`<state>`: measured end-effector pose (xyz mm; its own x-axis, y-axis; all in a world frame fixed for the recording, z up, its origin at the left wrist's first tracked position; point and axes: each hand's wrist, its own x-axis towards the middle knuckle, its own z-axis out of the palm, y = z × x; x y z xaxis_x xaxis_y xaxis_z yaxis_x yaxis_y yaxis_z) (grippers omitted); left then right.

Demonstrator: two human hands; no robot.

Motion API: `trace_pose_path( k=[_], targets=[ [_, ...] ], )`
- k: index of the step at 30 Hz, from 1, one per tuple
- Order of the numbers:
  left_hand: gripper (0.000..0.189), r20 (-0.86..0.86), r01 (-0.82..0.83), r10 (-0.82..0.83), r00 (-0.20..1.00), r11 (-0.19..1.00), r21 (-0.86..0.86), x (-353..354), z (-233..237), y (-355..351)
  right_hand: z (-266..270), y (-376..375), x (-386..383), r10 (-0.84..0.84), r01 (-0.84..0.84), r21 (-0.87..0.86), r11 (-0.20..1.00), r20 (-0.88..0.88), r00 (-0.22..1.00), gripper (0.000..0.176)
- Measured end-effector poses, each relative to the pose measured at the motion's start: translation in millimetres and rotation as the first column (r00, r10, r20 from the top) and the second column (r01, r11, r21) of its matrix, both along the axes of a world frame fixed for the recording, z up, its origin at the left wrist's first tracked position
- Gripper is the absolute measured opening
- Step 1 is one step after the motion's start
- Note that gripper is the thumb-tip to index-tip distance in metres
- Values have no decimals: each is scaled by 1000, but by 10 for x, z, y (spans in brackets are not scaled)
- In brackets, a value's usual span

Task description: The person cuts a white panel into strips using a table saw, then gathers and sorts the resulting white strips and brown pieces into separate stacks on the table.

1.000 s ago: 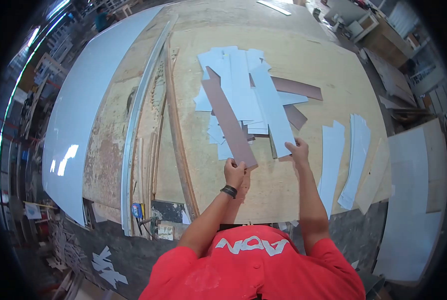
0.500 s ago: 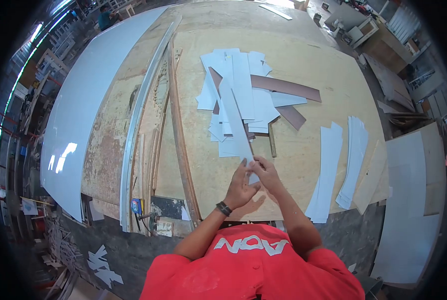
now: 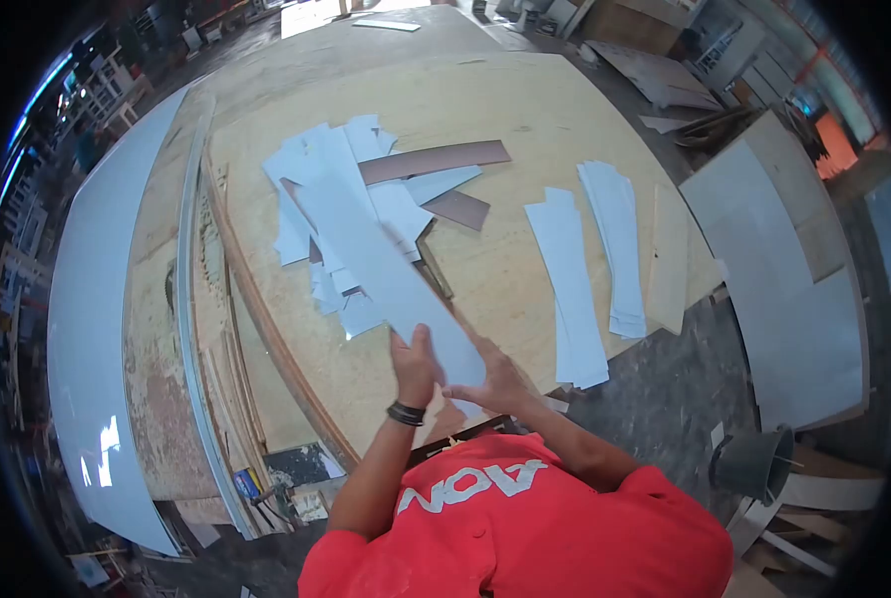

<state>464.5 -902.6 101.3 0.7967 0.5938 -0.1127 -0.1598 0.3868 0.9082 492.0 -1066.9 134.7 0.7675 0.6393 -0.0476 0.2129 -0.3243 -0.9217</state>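
Observation:
A long white strip (image 3: 403, 284) slants across the table, its near end between my two hands. My left hand (image 3: 415, 371) grips the strip's left edge, thumb along the edge, with part of its fingers hidden. My right hand (image 3: 497, 383) is closed on the right edge close to the near end. Beyond the hands, the strip's far part overlaps a loose pile of white pieces (image 3: 301, 164). Two brown strips, one of them long and curved (image 3: 445, 159), stick out from the pile's right side.
Two stacks of white strips, a nearer one (image 3: 571, 289) and a farther one (image 3: 613, 239), lie on the right beside a plywood piece (image 3: 669, 259). Wooden battens and a metal rail (image 3: 185, 279) run along the left. A dark bucket (image 3: 754, 463) stands on the floor.
The white strip has turned so that its broad face shows. My hands have moved apart to its two edges. The whole view has swung to the right.

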Motion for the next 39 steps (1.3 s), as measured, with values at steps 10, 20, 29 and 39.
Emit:
trace_pose_path(
  k=[10, 20, 29, 39],
  targets=[
    [32, 57, 412, -434, 899, 884, 223, 387, 393, -607, -16, -1137, 249, -427, 496, -59, 866, 428, 797, 116],
    [40, -336, 139, 121, 934, 744, 653, 653, -475, 1010, -689, -1759, 1262, -314, 627, -465, 625, 586, 747, 108],
    [100, -637, 402, 568, 521, 495, 770, 1783, -405, 1690, -531, 1078, 3286, 27, 257, -391, 884, 590, 807, 67],
    [93, -713, 393, 510, 481, 602, 695, 1819, -571, 1912, -1016, 2319, 4255, 354, 222, -564, 796, 730, 584, 49]
  ],
)
